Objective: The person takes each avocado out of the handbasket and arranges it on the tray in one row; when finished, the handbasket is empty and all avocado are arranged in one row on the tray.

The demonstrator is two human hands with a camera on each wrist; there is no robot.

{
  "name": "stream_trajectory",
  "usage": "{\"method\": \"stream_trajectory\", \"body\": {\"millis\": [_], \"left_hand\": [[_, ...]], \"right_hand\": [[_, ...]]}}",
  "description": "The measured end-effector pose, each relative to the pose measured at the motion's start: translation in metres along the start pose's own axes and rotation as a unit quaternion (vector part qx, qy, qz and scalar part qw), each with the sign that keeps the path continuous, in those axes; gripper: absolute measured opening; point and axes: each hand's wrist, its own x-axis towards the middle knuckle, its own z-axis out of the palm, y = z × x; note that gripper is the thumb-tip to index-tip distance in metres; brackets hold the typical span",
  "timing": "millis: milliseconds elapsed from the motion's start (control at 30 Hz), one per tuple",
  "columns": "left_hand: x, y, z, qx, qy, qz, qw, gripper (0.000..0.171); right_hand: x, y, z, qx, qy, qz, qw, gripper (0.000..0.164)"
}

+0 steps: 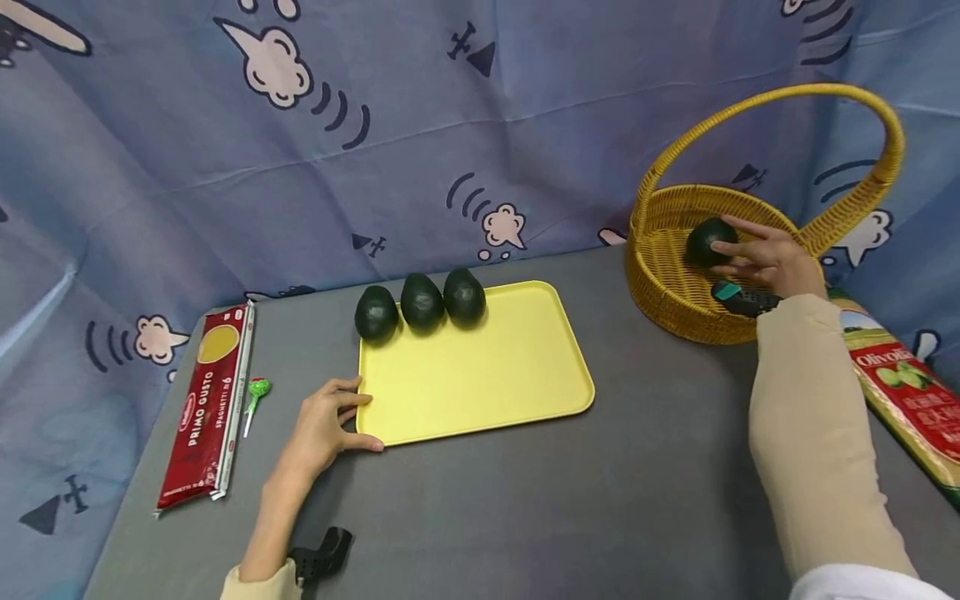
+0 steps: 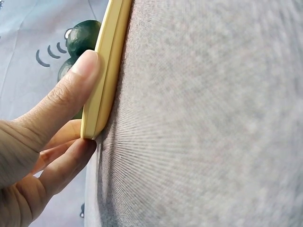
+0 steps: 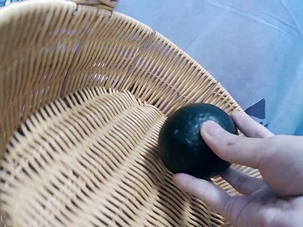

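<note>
In the head view, the right hand grips a dark green avocado inside a wicker basket. The right wrist view shows thumb and fingers around this avocado, close over the woven bottom. At the near left corner of a yellow tray, the left hand holds the rim. Seen from the left wrist, its thumb lies against one side of the tray edge, its fingers against the other. Three more avocados sit in a row along the tray's far left edge.
A red spaghetti pack and a green lollipop lie on the grey table left of the tray. An Olivoila pack lies beyond the right forearm. The basket's tall handle arches over it. A patterned blue cloth hangs behind.
</note>
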Motion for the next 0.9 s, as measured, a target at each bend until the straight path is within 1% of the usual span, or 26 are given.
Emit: {"method": "stream_trajectory", "body": {"millis": [67, 133, 200, 267, 400, 500, 567, 633, 700, 800, 900], "left_hand": [[0.0, 0.0, -0.001, 0.002, 0.0, 0.001, 1.0, 0.06], [0.0, 0.001, -0.001, 0.002, -0.001, -0.001, 1.0, 0.06], [0.0, 0.002, -0.002, 0.0, -0.005, -0.003, 1.0, 0.06], [-0.001, 0.003, -0.002, 0.0, -0.008, -0.005, 1.0, 0.06], [-0.002, 0.007, -0.002, 0.004, -0.01, -0.003, 0.9999, 0.06], [-0.002, 0.007, -0.003, 0.005, -0.011, -0.003, 0.9999, 0.06], [-0.001, 0.008, -0.003, 0.001, -0.012, -0.004, 0.9999, 0.061], [-0.001, 0.008, -0.003, -0.002, -0.014, -0.006, 0.9999, 0.061], [-0.001, 0.009, -0.004, -0.005, -0.017, -0.009, 0.9998, 0.061], [-0.002, 0.009, -0.003, -0.003, -0.019, -0.011, 0.9998, 0.061], [-0.002, 0.01, -0.002, -0.001, -0.023, -0.013, 0.9997, 0.062]], "right_hand": [[-0.003, -0.001, -0.001, 0.034, -0.012, 0.001, 0.999, 0.085], [-0.006, -0.002, 0.0, 0.053, -0.019, -0.005, 0.998, 0.085], [-0.009, -0.002, 0.0, 0.058, -0.028, -0.02, 0.998, 0.084], [-0.013, -0.002, 0.0, 0.031, -0.027, -0.037, 0.998, 0.082], [-0.023, -0.002, 0.0, 0.019, -0.039, -0.057, 0.997, 0.079], [-0.031, -0.003, 0.003, 0.0, -0.047, -0.069, 0.997, 0.077], [-0.037, -0.005, 0.005, -0.014, -0.044, -0.078, 0.996, 0.075], [-0.044, -0.008, 0.007, -0.013, -0.042, -0.085, 0.995, 0.074], [-0.052, -0.01, 0.009, 0.012, -0.037, -0.087, 0.995, 0.073], [-0.063, -0.011, 0.016, 0.024, -0.028, -0.092, 0.995, 0.073], [-0.077, -0.009, 0.022, 0.007, -0.01, -0.098, 0.995, 0.071]]}}
